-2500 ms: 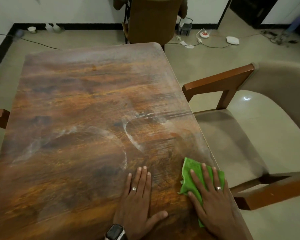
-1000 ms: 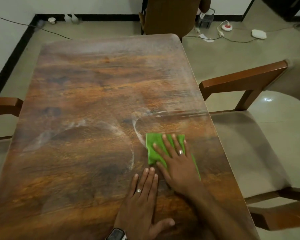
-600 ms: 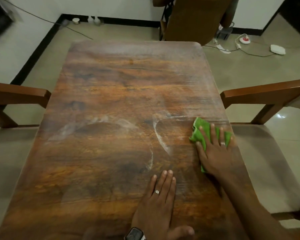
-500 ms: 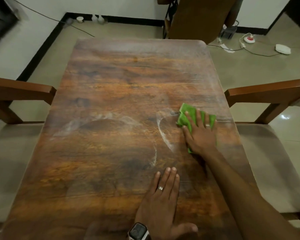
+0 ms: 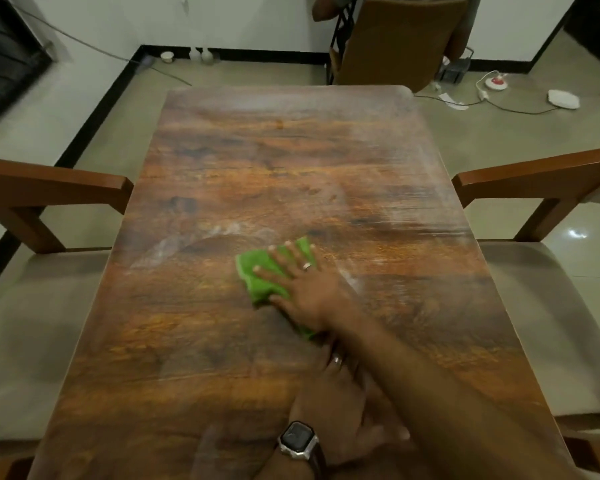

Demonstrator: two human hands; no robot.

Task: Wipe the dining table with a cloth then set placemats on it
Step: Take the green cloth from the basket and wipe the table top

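Wood-grain counter [image 5: 257,161], dusty streaks; armchairs at both long edges. Right hand [image 5: 302,289] flat, pressing green cloth [image 5: 260,275] mid-counter; left hand [image 5: 340,407] flat near near edge.

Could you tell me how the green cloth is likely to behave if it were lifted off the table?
The green cloth would probably droop, since it lies bunched and folded under the right hand. It looks thin and soft, so it is likely light. Pushed flat, it seems to slide easily over the glossy table, though loose edges could curl under.
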